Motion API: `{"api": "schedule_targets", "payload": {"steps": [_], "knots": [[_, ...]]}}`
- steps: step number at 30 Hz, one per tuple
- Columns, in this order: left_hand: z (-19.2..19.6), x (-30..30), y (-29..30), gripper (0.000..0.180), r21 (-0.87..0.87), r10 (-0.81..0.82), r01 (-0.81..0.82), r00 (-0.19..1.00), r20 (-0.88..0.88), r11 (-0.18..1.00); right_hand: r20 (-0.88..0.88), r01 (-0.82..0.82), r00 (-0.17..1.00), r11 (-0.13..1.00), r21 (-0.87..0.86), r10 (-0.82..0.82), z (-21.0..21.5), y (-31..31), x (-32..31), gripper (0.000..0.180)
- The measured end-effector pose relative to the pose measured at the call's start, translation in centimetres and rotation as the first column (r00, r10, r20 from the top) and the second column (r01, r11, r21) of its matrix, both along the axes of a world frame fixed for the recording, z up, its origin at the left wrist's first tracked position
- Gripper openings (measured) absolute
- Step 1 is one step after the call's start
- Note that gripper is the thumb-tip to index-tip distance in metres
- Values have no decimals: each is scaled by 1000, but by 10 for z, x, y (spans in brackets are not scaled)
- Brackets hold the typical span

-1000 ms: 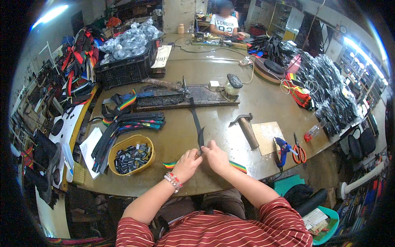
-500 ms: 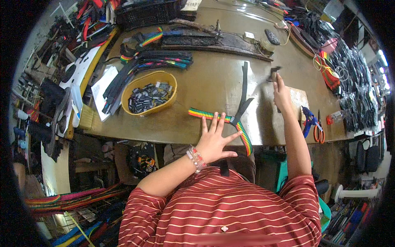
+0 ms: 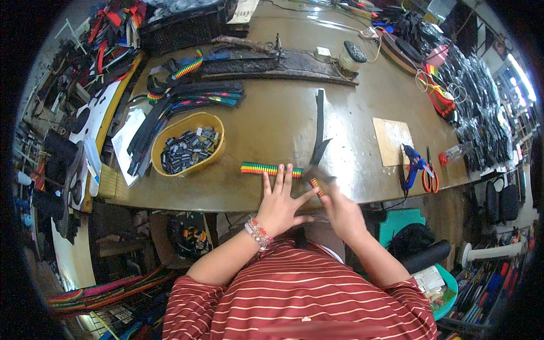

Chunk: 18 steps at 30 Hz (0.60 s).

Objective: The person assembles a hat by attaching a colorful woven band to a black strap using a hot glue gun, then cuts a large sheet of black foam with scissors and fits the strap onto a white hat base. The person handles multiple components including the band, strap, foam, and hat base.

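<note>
The bench serves as the work surface. The area around the straps, near the bench edge closest to the person, should be firm and flat. The yellow basin of small dark pieces stands to the left, apart from the straps, and should not be jostled.

Left hand: palm down, fingers spread, gripping nothing; fingertips press on the striped strap. Spread pressure evenly to prevent slip or twist. The index finger reaches toward the right hand; draw it clear of any blow.

Right hand: curled around a blurred tool, apparently a hammer. Its face should meet the work squarely; short, controlled taps are advisable.

The black strap extends toward the far side of the bench and should lie without folds. The striped strap lies crosswise beneath the left fingertips, its end toward the right hand obscured.

Smallest detail: the straps' meeting point is hidden by blur; check its alignment visually.
</note>
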State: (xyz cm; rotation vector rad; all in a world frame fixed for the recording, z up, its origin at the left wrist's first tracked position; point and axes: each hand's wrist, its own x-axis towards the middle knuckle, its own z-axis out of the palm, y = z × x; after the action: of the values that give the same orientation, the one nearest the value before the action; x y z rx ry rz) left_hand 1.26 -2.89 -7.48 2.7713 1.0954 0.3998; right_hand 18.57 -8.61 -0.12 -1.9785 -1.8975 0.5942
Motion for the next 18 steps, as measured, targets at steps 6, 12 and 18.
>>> {"api": "schedule_targets", "payload": {"steps": [6, 12, 18], "knots": [[-10, -1, -11, 50, 139, -85, 37, 930, 359, 990, -123, 223, 974, 904, 366, -190, -47, 20, 61, 42], [20, 10, 12, 37, -346, 84, 179, 776, 625, 921, 427, 269, 749, 822, 502, -506, -51, 56, 110, 49], [19, 4, 62, 19, -586, 816, 701, 12, 578, 405, 42, -9, 999, 755, 656, -25, -16, 54, 24, 46]]}}
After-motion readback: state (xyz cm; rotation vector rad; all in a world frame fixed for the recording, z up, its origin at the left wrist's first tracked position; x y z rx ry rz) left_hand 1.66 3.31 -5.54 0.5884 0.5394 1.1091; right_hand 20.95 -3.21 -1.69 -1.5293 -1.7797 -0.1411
